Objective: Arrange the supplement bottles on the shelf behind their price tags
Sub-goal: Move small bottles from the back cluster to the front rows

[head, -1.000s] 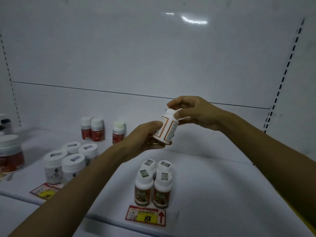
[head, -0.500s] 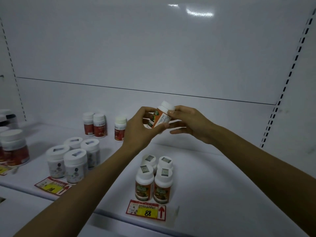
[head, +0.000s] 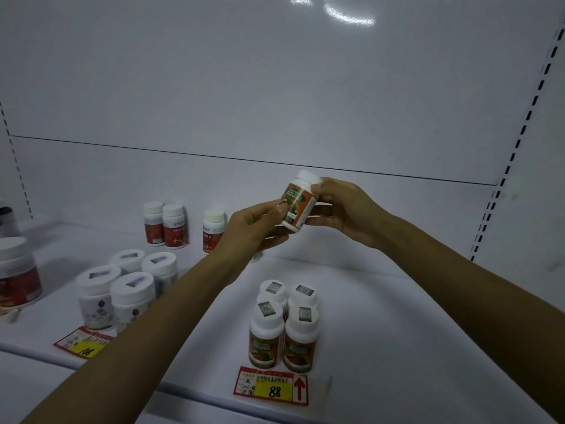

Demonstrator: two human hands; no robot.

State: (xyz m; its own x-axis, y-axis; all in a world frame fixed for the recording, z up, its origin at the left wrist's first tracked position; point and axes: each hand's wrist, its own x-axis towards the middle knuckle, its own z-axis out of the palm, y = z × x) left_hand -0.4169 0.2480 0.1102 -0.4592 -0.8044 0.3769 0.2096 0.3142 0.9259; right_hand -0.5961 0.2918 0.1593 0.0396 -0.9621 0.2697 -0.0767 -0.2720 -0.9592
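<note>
1. We hold 1 supplement bottle in mid-air at centre frame, above the shelf and touching nothing on it, label towards us
2. Our left hand pinches its lower body between thumb and curled fingers; our right hand curls its fingers round the shoulder, just under the white cap
3. Its long axis is nearly upright, with the cap tipped slightly to the upper right and the base towards the left palm
4. The 4 matching bottles stand in a 2-by-2 block directly below it in the frame, just behind the 88 price tag. We judge the bottle belongs with them, so the move is downward onto bare shelf beside or behind that block. The right hand looks better placed, since the left forearm passes just left of the block
5. The base is hidden by left fingers and the label print is too small to read. A red-labelled bottle is partly behind the left hand, and a large jar is cut off at the left edge
</note>
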